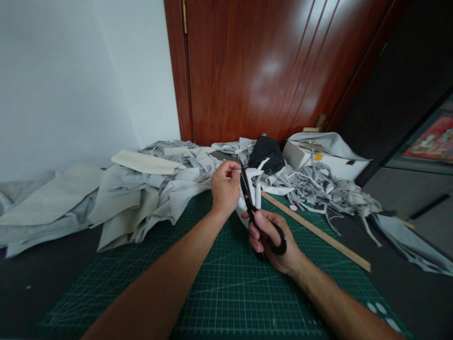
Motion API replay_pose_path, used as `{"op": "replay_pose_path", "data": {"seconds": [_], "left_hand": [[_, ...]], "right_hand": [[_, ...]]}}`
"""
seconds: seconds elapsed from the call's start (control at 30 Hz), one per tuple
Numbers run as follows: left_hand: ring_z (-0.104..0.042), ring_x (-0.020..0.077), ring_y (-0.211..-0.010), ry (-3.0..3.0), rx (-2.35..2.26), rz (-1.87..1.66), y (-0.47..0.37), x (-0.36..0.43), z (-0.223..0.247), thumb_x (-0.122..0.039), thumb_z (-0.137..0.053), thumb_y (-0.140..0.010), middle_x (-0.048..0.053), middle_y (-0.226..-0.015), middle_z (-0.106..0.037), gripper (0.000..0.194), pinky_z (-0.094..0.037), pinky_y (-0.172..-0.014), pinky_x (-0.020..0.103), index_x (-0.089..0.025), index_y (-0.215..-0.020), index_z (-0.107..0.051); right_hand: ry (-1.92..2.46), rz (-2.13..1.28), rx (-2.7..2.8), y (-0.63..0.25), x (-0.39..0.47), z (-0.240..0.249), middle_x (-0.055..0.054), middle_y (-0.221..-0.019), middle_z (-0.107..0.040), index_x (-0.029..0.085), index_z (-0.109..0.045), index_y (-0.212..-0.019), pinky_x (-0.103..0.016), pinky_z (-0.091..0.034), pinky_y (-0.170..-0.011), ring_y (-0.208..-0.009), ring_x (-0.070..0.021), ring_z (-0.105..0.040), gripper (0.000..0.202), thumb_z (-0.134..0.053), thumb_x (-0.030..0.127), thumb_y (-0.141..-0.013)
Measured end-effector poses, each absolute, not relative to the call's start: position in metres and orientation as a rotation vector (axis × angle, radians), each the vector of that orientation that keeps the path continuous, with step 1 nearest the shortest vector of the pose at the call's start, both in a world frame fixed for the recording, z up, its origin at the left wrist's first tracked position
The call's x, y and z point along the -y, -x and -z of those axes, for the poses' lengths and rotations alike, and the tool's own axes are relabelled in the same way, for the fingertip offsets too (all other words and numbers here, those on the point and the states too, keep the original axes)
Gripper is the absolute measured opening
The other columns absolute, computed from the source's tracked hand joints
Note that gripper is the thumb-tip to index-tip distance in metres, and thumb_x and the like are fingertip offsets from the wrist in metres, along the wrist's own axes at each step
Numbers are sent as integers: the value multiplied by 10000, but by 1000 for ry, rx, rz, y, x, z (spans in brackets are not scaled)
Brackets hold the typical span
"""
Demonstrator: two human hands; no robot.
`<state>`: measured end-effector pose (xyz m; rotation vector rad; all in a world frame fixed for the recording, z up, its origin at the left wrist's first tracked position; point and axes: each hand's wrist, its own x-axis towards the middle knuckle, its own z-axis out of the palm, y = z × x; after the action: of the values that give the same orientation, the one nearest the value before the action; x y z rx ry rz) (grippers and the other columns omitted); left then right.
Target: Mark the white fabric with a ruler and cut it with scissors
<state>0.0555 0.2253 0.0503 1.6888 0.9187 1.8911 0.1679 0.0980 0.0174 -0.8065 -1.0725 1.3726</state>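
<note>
Black scissors (248, 200) are in my right hand (274, 236), with thumb and fingers in the handle loops and the blades pointing up and away. My left hand (226, 185) is closed in a pinch beside the blade tips; what its fingertips hold is too small to make out. White fabric (244, 208) hangs behind and below the blades, between my hands. Both hands are above the far part of the green cutting mat (226, 293).
Grey and cream fabric pieces (180, 189) pile up at the back left. Behind my hands lies a black cloth (267, 153). A wooden ruler (318, 231), tangled grey strips (318, 184) and a white box (329, 163) are on the right. A wooden door (247, 71) stands behind.
</note>
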Motion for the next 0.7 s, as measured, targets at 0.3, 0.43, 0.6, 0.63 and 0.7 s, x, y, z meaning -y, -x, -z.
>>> {"op": "replay_pose_path", "data": {"seconds": [0.3,0.43,0.6,0.63,0.7], "left_hand": [[-684,161,-761,-1622,-1015,-1854,-57,-226,-50,-82,-571,-865,43,-875,-787,331,-518,-764,287,-165,-1085,-803],[-728,190,-781,-1567,-1056,-1827,-57,-226,-50,-104,-608,-858,79,-941,-830,320,-551,-776,316,-157,-1080,-832],[-752,213,-799,-1492,-942,-1820,-56,-232,-47,-253,-697,-886,85,-912,-830,222,-569,-736,316,-172,-1042,-835],[-749,207,-787,-1487,-925,-1817,-56,-233,-47,-262,-701,-886,81,-895,-825,213,-567,-727,310,-172,-1028,-832],[-733,189,-739,-1488,-915,-1815,-54,-235,-46,-267,-704,-882,65,-840,-808,183,-553,-691,290,-175,-986,-822]], "right_hand": [[808,-1347,1105,-167,-101,-15,58,-563,-542,145,-684,-856,-177,-328,-379,-379,-70,-486,513,-862,624,-812],[832,-1323,1161,-168,-103,-12,47,-525,-535,164,-598,-671,-176,-351,-387,-378,-66,-490,553,-829,634,-848],[856,-1297,1201,-169,-103,-9,42,-518,-555,170,-596,-663,-172,-363,-385,-378,-67,-494,557,-823,641,-854],[858,-1292,1207,-169,-103,-9,41,-520,-560,170,-600,-668,-172,-366,-386,-379,-68,-497,551,-821,637,-858],[862,-1283,1214,-169,-103,-8,42,-522,-565,169,-606,-678,-171,-371,-387,-380,-68,-500,540,-822,628,-863]]}}
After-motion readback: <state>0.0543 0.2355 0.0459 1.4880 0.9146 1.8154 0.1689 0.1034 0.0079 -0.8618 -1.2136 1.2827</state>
